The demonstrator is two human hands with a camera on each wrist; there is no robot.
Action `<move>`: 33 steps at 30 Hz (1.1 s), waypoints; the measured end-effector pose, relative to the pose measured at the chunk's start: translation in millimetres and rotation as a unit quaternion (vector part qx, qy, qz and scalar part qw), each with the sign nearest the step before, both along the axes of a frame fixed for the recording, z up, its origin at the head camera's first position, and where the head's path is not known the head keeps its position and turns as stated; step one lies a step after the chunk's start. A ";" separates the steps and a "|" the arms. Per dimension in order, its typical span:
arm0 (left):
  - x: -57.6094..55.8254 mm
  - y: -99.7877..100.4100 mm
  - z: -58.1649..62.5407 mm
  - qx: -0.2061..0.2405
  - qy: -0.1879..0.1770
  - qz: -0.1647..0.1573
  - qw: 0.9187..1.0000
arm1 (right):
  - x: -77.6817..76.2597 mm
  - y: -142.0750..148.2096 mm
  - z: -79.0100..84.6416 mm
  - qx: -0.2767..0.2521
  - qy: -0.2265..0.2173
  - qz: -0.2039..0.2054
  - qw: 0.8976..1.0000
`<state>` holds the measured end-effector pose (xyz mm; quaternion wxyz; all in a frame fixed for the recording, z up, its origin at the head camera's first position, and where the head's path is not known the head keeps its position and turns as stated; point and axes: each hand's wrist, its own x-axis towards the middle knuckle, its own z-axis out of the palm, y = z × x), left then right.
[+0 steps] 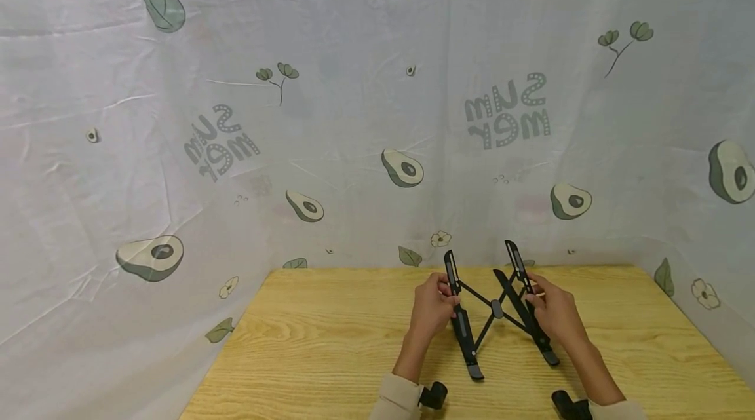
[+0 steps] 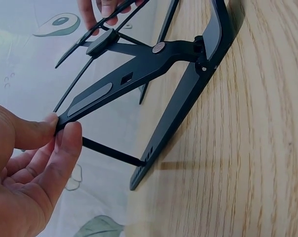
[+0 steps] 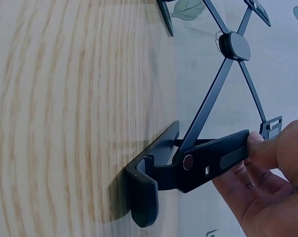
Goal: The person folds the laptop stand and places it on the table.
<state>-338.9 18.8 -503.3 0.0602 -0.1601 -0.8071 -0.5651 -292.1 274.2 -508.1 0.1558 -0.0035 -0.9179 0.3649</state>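
Observation:
A black folding laptop stand (image 1: 497, 308) stands unfolded on the wooden table, its crossed bars meeting at a round hub (image 3: 235, 46). With thumb and fingers, my left hand (image 1: 432, 305) pinches the upper arm of the stand's left side; the left wrist view shows that arm (image 2: 117, 81) raised at a slant above its base bar (image 2: 173, 116). On the opposite side, my right hand (image 1: 556, 310) pinches the right upper arm (image 3: 215, 158) near its end. Curved lips at the near ends of both sides point toward me. Parts of the fingers are hidden behind the arms.
The light wooden table (image 1: 318, 341) extends around the stand. Behind it and at both sides hangs a pale curtain (image 1: 354, 112) printed with avocados and leaves. Dark wrist-worn devices (image 1: 433, 396) sit by the beige sleeves (image 1: 396, 397).

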 end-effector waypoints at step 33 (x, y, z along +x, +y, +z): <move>-2.8 1.2 -2.4 0.003 0.004 -0.003 1.000 | 0.0 14.0 -5.6 -0.073 -0.004 0.036 0.997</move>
